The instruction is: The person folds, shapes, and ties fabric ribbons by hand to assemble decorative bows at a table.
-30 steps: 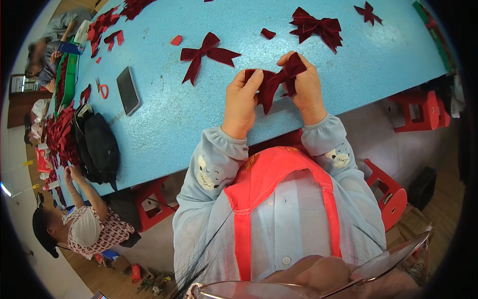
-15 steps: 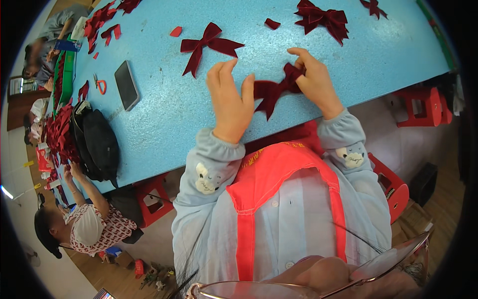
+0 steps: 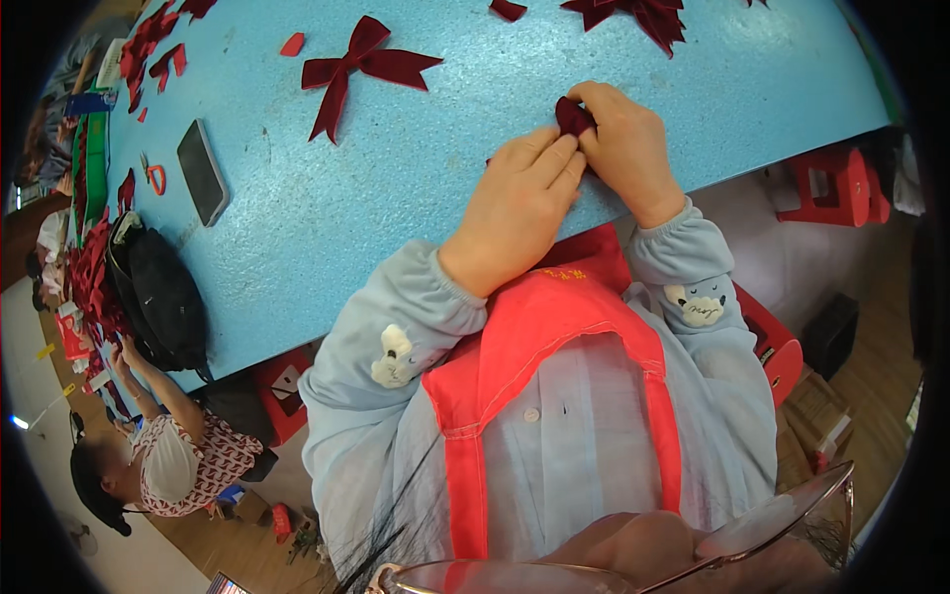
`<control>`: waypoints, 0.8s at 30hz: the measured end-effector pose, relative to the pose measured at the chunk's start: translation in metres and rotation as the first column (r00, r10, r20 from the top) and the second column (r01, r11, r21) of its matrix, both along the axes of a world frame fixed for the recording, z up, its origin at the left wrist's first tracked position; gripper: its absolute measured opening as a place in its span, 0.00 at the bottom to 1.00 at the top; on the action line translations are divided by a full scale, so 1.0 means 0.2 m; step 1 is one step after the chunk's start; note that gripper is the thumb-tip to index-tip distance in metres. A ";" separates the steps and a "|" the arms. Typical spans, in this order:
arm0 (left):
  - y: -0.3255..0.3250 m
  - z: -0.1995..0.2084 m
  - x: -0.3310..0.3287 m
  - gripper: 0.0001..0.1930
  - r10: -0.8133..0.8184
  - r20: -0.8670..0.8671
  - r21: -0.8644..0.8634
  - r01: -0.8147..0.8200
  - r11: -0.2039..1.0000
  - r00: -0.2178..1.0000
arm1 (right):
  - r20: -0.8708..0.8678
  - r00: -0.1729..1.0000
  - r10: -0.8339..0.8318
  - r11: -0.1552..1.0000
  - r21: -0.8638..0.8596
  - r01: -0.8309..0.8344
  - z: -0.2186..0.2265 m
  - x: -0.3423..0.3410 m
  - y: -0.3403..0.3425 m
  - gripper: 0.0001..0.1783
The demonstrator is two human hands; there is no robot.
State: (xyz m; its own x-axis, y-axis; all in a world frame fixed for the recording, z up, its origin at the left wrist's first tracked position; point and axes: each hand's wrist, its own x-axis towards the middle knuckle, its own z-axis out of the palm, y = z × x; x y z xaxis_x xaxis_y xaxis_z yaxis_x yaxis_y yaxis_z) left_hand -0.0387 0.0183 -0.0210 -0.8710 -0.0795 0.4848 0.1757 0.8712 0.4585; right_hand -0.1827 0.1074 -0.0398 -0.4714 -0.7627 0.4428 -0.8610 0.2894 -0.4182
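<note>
A dark red velvet bow (image 3: 573, 117) is between my two hands near the table's front edge, mostly covered by them. My right hand (image 3: 629, 150) pinches the bow's loop between thumb and fingers. My left hand (image 3: 517, 206) lies over the bow, its fingers closed together on the velvet and meeting the right thumb. A second dark red bow (image 3: 350, 65) lies flat on the blue table, beyond my left hand, its tails spread. A pile of dark red bows (image 3: 643, 18) shows at the far edge of the view.
On the left are a black phone (image 3: 203, 173), orange-handled scissors (image 3: 154, 176), a black bag (image 3: 158, 297) and a heap of red ribbon (image 3: 94, 272). Small scraps (image 3: 292, 45) lie on the blue table (image 3: 287, 252). A co-worker (image 3: 168, 455) sits at left; red stools (image 3: 829, 188) stand at right.
My left hand has moved right and closed on the bow beside my right hand; before, it was open and apart. The view has shifted, so the table things appear farther left and higher.
</note>
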 end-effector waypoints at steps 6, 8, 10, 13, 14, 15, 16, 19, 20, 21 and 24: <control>-0.05 -0.04 -0.03 0.15 -0.107 0.025 -0.170 0.110 0.979 0.994 | -0.066 0.998 -0.002 1.000 -0.005 0.001 -0.03 -0.03 0.04 0.12; -0.06 -0.05 -0.05 0.15 -0.104 -0.015 -0.212 0.099 0.972 0.994 | -0.038 0.998 0.053 0.998 0.032 -0.052 -0.02 -0.05 0.04 0.14; -0.06 -0.06 -0.06 0.16 -0.066 -0.065 -0.134 0.057 0.989 0.996 | -0.037 0.995 0.090 0.996 0.027 -0.089 -0.03 -0.08 0.05 0.15; -0.07 -0.07 -0.10 0.17 -0.095 -0.034 -0.193 0.087 0.977 0.995 | -0.061 0.990 0.131 0.991 0.049 -0.128 -0.03 -0.09 0.05 0.15; -0.07 -0.07 -0.10 0.17 -0.102 -0.031 -0.192 0.094 0.977 0.994 | -0.086 0.987 0.137 0.989 0.076 -0.130 -0.03 -0.09 0.05 0.14; -0.08 -0.07 -0.11 0.16 -0.116 0.002 -0.187 0.115 0.976 0.993 | -0.086 0.988 0.126 0.990 0.072 -0.120 -0.02 -0.09 0.05 0.14; -0.08 -0.07 -0.11 0.16 -0.131 0.035 -0.181 0.135 0.974 0.991 | -0.095 0.988 0.120 0.991 0.071 -0.114 -0.02 -0.08 0.05 0.14; -0.08 -0.09 -0.11 0.15 -0.134 -0.018 -0.185 0.128 0.974 0.991 | -0.107 0.989 0.100 0.993 0.068 -0.093 -0.01 -0.07 0.04 0.13; -0.09 -0.08 -0.11 0.15 -0.146 -0.016 -0.188 0.140 0.972 0.989 | -0.112 0.989 0.100 0.993 0.070 -0.092 -0.01 -0.06 0.04 0.13; -0.09 -0.08 -0.10 0.15 -0.146 -0.008 -0.187 0.141 0.972 0.989 | -0.112 0.990 0.088 0.994 0.070 -0.080 -0.01 -0.06 0.04 0.13; -0.08 -0.07 -0.10 0.15 -0.153 0.004 -0.189 0.151 0.970 0.988 | -0.122 0.991 0.056 0.998 0.045 -0.050 -0.01 -0.05 0.04 0.12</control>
State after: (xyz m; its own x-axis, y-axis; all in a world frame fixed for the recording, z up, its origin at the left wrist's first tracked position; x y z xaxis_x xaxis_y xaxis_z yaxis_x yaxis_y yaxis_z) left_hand -0.0595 0.0015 -0.0359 -0.8607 0.1467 0.4874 0.3162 0.9046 0.2860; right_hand -0.1919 0.1162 -0.0422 -0.3736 -0.8041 0.4624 -0.9198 0.2570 -0.2964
